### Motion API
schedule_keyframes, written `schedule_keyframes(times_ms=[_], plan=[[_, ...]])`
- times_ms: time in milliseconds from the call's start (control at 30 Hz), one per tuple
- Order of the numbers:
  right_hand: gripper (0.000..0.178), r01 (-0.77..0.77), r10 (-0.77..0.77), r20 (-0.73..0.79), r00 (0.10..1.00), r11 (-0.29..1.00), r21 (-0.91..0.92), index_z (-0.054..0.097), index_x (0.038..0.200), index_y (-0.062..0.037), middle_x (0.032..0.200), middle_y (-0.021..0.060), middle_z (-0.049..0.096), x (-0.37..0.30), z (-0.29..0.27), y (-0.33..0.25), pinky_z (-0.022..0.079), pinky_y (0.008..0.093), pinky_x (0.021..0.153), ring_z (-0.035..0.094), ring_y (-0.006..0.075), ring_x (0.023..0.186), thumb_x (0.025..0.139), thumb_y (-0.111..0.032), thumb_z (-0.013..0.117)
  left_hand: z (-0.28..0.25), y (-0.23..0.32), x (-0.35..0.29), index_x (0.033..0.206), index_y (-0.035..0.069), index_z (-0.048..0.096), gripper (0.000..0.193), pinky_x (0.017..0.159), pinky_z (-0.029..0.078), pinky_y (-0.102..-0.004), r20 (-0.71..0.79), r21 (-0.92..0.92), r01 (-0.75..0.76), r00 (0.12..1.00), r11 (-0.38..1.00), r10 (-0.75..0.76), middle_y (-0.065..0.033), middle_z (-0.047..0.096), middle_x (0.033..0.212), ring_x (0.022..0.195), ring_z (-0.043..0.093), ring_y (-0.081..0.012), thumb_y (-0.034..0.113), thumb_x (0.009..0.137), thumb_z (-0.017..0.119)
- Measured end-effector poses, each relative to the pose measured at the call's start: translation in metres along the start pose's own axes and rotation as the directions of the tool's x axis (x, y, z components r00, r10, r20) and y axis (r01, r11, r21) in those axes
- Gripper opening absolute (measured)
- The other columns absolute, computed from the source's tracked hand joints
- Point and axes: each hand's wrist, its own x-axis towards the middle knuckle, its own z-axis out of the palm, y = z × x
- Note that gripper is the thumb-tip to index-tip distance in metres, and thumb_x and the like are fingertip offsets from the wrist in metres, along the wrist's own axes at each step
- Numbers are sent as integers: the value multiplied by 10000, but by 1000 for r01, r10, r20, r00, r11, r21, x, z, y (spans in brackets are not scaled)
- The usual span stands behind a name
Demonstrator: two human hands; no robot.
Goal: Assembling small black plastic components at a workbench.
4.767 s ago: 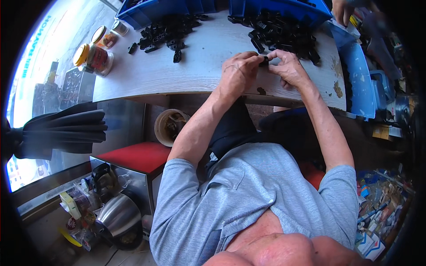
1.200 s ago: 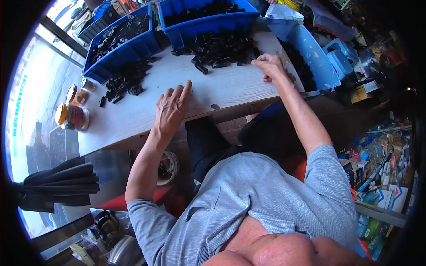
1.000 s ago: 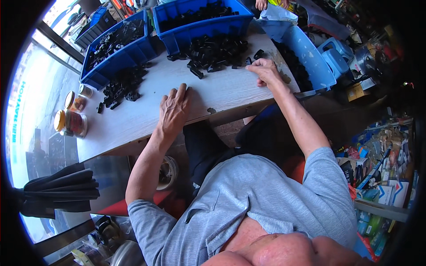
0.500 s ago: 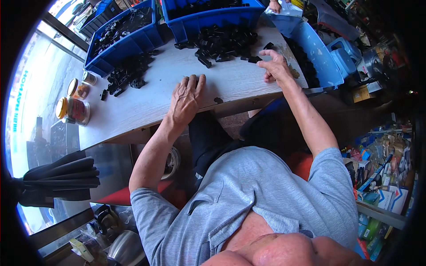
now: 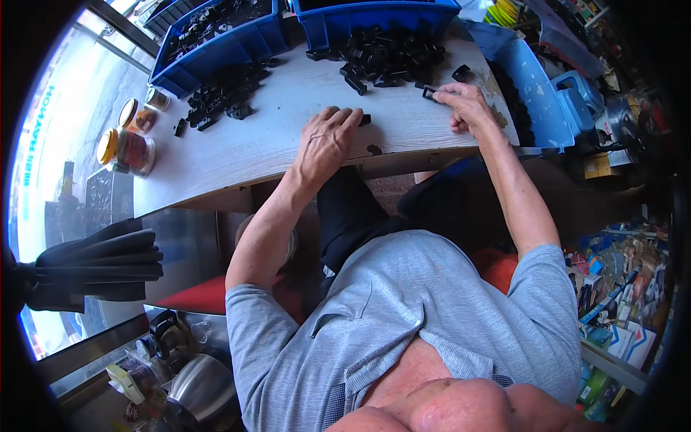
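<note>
My left hand (image 5: pixel 325 142) rests near the table's front edge, its fingers curled together. A small black plastic part (image 5: pixel 365 119) sticks out beyond its fingertips; the grip itself is mostly hidden under the fingers. Farther right, my right hand (image 5: pixel 466 108) has thumb and index finger closed on another black plastic part (image 5: pixel 430 93), low over the white table (image 5: pixel 288 101). Just beyond that hand lies a single loose black part (image 5: pixel 461 73). A heap of black parts (image 5: pixel 385 56) spreads across the far middle, and a second heap (image 5: pixel 229 90) lies to the left.
Two blue bins (image 5: pixel 216 49) (image 5: pixel 374 13) stand along the far side. A light-blue tub (image 5: pixel 536 93) with dark parts adjoins the table's right edge. Several jars (image 5: pixel 131 153) stand at the left edge. A folded dark umbrella or cloth (image 5: pixel 97 263) hangs at far left.
My right hand has gone from spread fingers to pinching a black part. A black part now shows at my left fingertips. The view has shifted, and another person's hands have left it.
</note>
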Motion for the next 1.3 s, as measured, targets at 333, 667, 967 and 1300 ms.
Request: schedule_keyframes(times_ms=[333,667,967,1300], plan=[[378,50,-46,34,998,989,-139,653,1158,-88,624,-5,554,-9,10,-2,441,234,386,490,70,425,828,-198,799,9,16,8,1243,34,628,370,872,557,-433,-119,-232,116,982,966,-146,-180,704,1104,994,681,-364,22,874,657],[350,129,-91,231,969,979,-156,642,1209,-84,614,-6,536,-27,35,-12,435,249,379,496,90,431,865,-118,699,39,37,50,1215,79,678,367,939,533,-405,-145,-260,-23,989,965,-16,-131,699,1170,1073,666,-318,59,848,667],[342,133,-99,188,977,975,-176,654,1220,-80,616,11,553,-25,37,-11,447,255,379,531,109,441,879,-65,632,46,30,63,1238,78,694,385,940,553,-387,-114,-280,-82,992,957,51,-140,690,1207,1076,685,-325,33,856,676],[331,137,-109,191,976,980,-142,655,1214,-72,574,-2,550,-24,37,-7,400,248,368,492,89,412,883,-86,638,42,34,62,1246,97,698,442,987,542,-401,-97,-342,-18,995,939,-16,-148,685,1227,1105,682,-335,16,812,704]])
